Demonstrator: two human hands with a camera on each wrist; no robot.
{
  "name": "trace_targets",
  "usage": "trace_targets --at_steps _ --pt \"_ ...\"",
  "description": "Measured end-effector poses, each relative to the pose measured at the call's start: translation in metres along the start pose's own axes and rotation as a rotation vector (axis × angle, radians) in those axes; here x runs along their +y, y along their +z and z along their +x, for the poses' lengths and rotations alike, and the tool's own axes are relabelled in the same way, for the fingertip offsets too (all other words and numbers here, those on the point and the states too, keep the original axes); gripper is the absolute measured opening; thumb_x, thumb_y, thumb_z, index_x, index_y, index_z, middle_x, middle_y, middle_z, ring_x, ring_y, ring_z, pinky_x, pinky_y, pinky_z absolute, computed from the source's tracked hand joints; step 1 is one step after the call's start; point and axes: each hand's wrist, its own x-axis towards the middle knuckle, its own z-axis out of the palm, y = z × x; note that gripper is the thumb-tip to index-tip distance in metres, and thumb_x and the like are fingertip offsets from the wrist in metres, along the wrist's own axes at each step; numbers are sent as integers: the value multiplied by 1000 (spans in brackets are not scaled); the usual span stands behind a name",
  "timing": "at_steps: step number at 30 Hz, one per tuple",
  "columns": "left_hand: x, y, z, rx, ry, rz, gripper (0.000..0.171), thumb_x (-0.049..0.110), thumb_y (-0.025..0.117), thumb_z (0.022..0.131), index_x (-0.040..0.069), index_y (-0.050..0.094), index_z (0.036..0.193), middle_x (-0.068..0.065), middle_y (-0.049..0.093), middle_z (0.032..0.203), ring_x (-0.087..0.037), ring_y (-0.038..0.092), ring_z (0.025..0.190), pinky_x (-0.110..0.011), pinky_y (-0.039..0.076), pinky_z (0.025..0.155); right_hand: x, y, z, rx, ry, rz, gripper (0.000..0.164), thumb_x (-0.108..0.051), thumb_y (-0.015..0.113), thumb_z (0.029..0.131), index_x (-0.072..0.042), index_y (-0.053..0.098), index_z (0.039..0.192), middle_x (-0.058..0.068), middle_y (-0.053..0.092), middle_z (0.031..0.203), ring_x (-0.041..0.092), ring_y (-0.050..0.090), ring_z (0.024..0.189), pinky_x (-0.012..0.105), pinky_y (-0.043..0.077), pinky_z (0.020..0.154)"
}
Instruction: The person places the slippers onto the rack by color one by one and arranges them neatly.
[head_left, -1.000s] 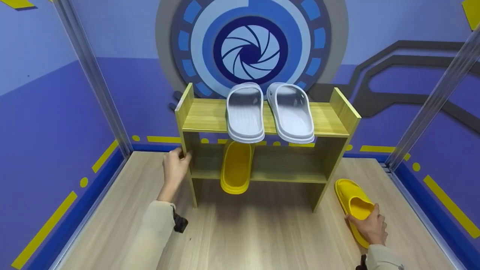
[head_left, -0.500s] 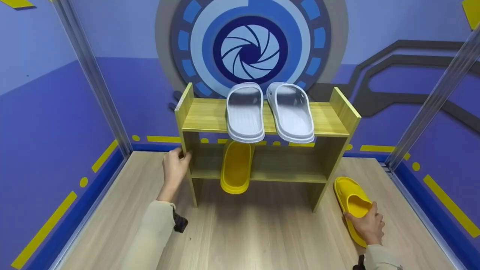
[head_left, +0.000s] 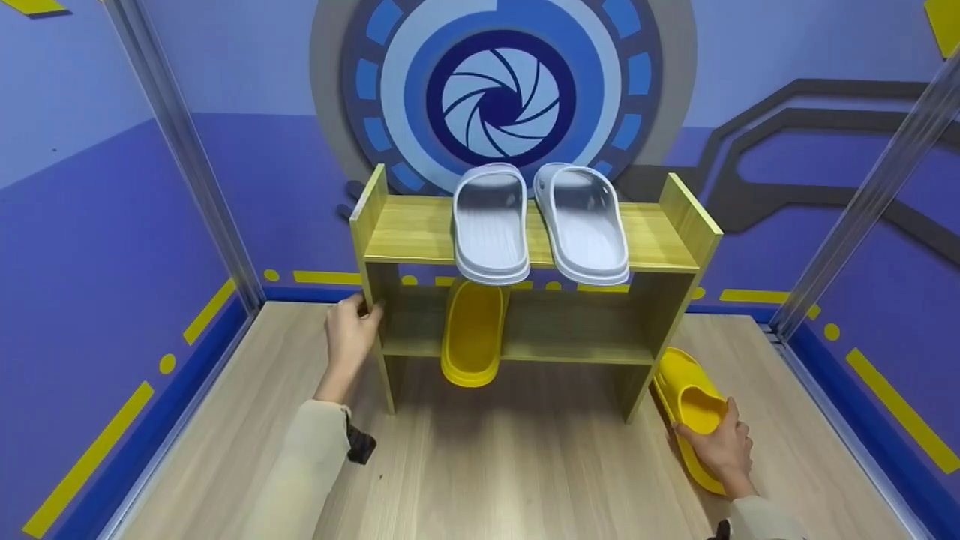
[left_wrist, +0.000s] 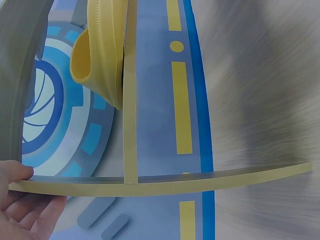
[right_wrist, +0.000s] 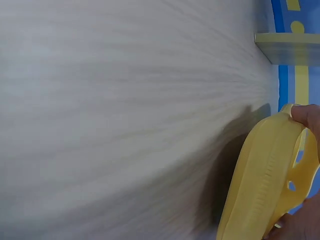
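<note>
With thumb and fingers on opposite sides, my left hand [head_left: 351, 337] grips the left side panel of a small wooden shoe rack [head_left: 517, 352]. The left wrist view shows that hand [left_wrist: 30, 205] pinching the panel's edge. To the right of the rack, my right hand [head_left: 721, 450] holds a yellow slipper [head_left: 686, 379] by its sides, toe pointing at the rack. In the right wrist view a shadow lies beside this slipper [right_wrist: 260, 175], which looks lifted off the surface. Another yellow slipper [head_left: 474, 334] sits on the rack's lower shelf, left of centre.
Two pale grey slippers, a left one [head_left: 491, 225] and a right one [head_left: 583, 225], stand on the top shelf. The wood-grain tabletop [head_left: 480, 480] is bounded by blue printed walls [head_left: 262, 187] and metal corner posts [head_left: 187, 150].
My right hand has moved left with the yellow slipper, bringing its toe up to the rack's right side panel. The left hand, the rack and the other slippers have stayed put.
</note>
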Motion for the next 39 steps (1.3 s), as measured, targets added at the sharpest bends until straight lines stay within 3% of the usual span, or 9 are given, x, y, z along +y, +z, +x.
trace_targets --at_steps 6,13,23,30,39 --pt "0 0 1 8 -5 5 18 14 62 81 -4 64 81 -18 64 79 -28 60 73 -40 46 63 5 -11 -5 -23 -91 -31 116 -47 71 66 3 -5 137 39 20 120 50 26 107 59 21 90" --pt "1 0 0 -5 -4 7 17 13 61 82 -3 65 85 -17 64 82 -28 60 74 -40 46 63 13 -31 -9 -130 -191 -78 113 -45 70 68 6 -5 136 40 21 119 53 31 103 62 24 85" --pt "1 1 0 -13 -18 8 17 12 60 83 -4 65 86 -17 64 82 -26 60 72 -38 47 61 54 -34 19 -273 -222 -129 119 -44 72 64 0 -10 137 37 15 124 50 30 105 64 24 84" --pt "1 0 0 -3 -5 10 16 12 60 82 -3 64 83 -16 64 79 -25 58 67 -38 46 58 34 -58 -9 -368 -257 -57 115 -33 75 62 2 -4 137 35 13 125 48 27 107 64 19 87" --pt "0 0 0 4 16 4 16 12 61 81 -4 64 81 -18 64 79 -27 60 70 -40 47 60 41 -75 -11 -428 -310 -61 108 -26 76 64 1 1 137 33 12 127 47 23 109 66 16 86"
